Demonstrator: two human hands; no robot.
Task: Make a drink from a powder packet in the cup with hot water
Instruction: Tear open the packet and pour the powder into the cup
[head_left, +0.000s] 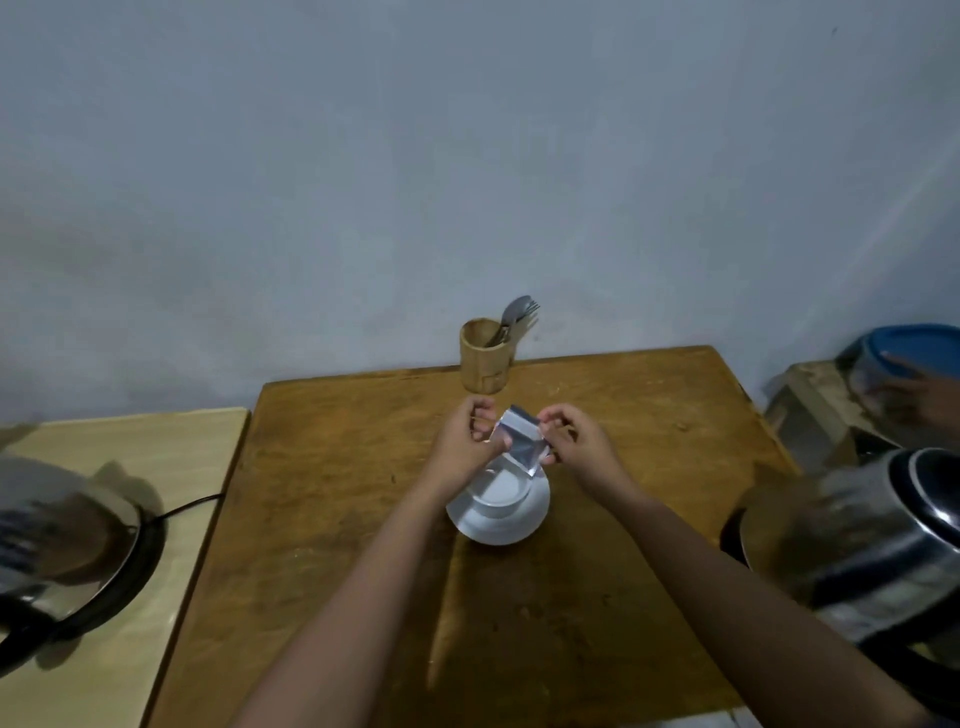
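A small silver powder packet (519, 439) is held up over a white cup (501, 491) that stands on a white saucer (496, 527) in the middle of the brown wooden table (649, 467). My left hand (470, 436) pinches the packet's left side and my right hand (569, 436) pinches its right side. The packet's lower corner hangs just above the cup's far rim. A steel electric kettle (872, 551) stands at the table's right edge.
A wooden holder (485, 358) with a spoon and forks stands at the table's far edge by the wall. A second steel kettle (57, 540) with a black cord sits on a paler table to the left. A blue-lidded container (909, 353) sits at the far right.
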